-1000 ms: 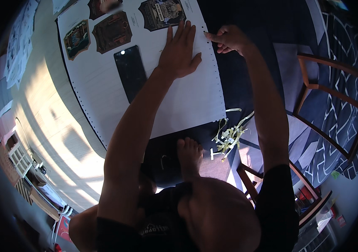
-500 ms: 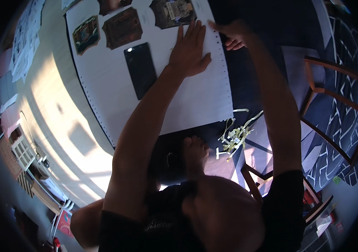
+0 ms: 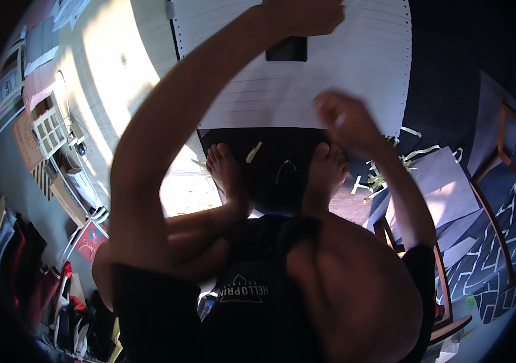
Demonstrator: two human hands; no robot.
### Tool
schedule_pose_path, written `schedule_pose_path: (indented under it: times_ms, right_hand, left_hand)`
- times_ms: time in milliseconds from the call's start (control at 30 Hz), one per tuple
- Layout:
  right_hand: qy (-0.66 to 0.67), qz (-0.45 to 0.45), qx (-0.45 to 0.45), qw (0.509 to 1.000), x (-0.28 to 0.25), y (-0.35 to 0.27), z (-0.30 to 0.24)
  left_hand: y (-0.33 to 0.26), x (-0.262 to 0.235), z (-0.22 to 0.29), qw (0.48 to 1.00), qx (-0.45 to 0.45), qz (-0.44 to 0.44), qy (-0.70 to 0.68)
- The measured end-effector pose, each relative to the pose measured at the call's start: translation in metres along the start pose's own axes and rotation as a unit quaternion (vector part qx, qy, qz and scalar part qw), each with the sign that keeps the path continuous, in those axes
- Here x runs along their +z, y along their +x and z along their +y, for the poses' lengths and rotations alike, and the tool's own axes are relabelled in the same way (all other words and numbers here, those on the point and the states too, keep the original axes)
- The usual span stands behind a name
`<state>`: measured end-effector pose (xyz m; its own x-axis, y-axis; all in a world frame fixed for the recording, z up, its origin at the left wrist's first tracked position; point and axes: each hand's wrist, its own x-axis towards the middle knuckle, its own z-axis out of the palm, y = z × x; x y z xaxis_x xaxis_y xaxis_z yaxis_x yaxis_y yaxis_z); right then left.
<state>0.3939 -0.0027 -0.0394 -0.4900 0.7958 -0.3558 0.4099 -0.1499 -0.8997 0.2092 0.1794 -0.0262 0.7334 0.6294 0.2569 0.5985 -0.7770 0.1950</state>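
The left hand (image 3: 300, 15) lies at twelve o'clock on the big white sheet (image 3: 355, 72), knuckles curled; whether it grips anything, I cannot tell. A black phone (image 3: 286, 48) sits just below it. The right hand (image 3: 346, 121), blurred, looks loosely closed at the sheet's lower edge. The sheet looks light, floppy and easily creased; best lifted by two corners.

large sheet (image 3: 306, 91): matt white ruled paper. flat slab (image 3: 286, 49) on it: smooth black, slightly glossy. strips (image 3: 385, 175): thin pale yellow paper. floor (image 3: 125, 78): smooth pale wood planks. chair frame (image 3: 512, 151): polished wood.
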Motion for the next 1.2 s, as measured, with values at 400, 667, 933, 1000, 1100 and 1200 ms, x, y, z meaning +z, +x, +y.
schedule_pose_path:
  times_ms: [400,667,933,1000,1100,1200]
  right_hand:
    - [-0.285,-0.041,-0.243,0.926,0.135,-0.021,0.001]
    - [-0.336,-0.049,-0.228,0.913,0.149,-0.011,0.000]
    - [-0.205,-0.045,-0.092,0.973,0.122,-0.030,-0.017]
    - [-0.253,-0.068,-0.104,0.960,0.114,-0.032,-0.020]
    - [-0.267,-0.146,-0.121,0.945,0.109,-0.038,-0.007]
    - [-0.272,-0.107,-0.137,0.947,0.118,-0.037,0.001]
  left_hand:
    - [-0.102,-0.131,-0.016,0.980,0.026,-0.196,0.036]
    - [-0.165,-0.163,0.009,0.950,-0.014,-0.310,0.017]
    - [-0.237,-0.158,0.017,0.912,-0.216,-0.333,-0.108]
    - [-0.242,-0.155,0.020,0.910,-0.205,-0.341,-0.122]
    - [-0.241,-0.153,0.026,0.896,-0.210,-0.365,-0.139]
    - [-0.240,-0.146,0.030,0.890,-0.222,-0.368,-0.151]
